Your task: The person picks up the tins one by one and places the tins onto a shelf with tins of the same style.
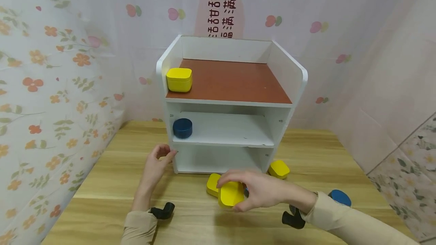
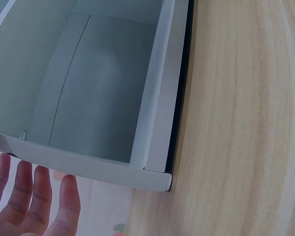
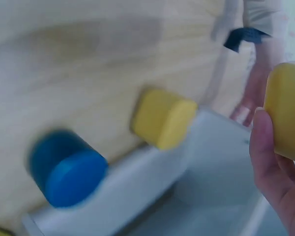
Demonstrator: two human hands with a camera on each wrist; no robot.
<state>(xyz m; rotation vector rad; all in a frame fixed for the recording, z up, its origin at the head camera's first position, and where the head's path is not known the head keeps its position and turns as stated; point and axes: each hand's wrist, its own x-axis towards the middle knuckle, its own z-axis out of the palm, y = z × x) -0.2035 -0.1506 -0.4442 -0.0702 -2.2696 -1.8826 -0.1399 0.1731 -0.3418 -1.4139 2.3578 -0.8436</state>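
Note:
My right hand (image 1: 260, 190) holds a yellow rounded-square box (image 1: 231, 194) between thumb and fingers, above the table in front of the white shelf unit (image 1: 218, 172). The same yellow box (image 3: 287, 113) shows at the edge of the right wrist view. Beneath it on the table sits another yellow box (image 1: 212, 184). A blue round box (image 3: 76, 169) stands nearby, mostly hidden behind my right hand in the head view. My left hand (image 1: 156, 167) touches the front edge of the unit's left side panel, its fingers (image 2: 42, 191) loosely bent along the outer side.
On the top brown board sits a yellow box (image 1: 179, 80) at left; a dark blue round box (image 1: 182, 128) stands on the middle shelf at left. To the right on the wooden table (image 1: 190, 226) lie a yellow box (image 1: 279, 169) and a blue round box (image 1: 340, 197).

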